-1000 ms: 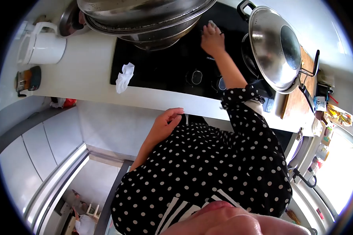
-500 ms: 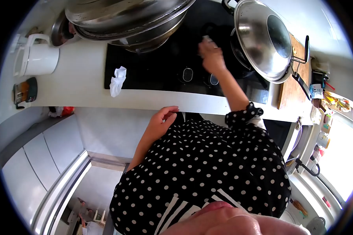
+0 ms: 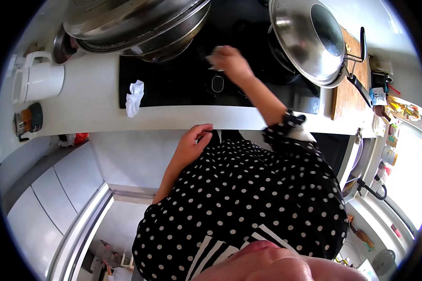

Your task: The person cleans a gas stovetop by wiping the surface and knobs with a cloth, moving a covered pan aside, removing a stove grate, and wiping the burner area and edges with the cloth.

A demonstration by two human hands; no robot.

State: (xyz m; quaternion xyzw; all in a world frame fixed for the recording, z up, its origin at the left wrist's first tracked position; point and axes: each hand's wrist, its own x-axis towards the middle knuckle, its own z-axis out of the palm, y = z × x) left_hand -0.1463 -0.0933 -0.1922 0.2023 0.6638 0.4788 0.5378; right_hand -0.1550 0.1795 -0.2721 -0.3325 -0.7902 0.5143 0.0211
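My right hand [image 3: 232,63] is closed on a crumpled white tissue [image 3: 214,59], pressed against the black glass cooktop [image 3: 173,89] just beyond an oval control mark. Low at the counter's front edge, my left hand [image 3: 192,143] holds nothing, its fingers loosely bent and apart. A second crumpled tissue [image 3: 134,98] lies over the cooktop's front left corner. Left of my right hand stands a large steel pot with a lid [image 3: 140,28]. To its right is a wok under a steel lid with a glass window [image 3: 305,42].
A white pitcher [image 3: 44,82] and a small amber-and-dark container [image 3: 29,119] stand on the white counter [image 3: 86,100] at left. At right, the wok's long handle [image 3: 359,90] reaches over a wooden cutting board [image 3: 344,100]. A glass door track [image 3: 86,229] runs at lower left.
My right hand has swept left across the cooktop with the tissue, away from the wok. My left hand stays by the counter edge. The view has shifted slightly.
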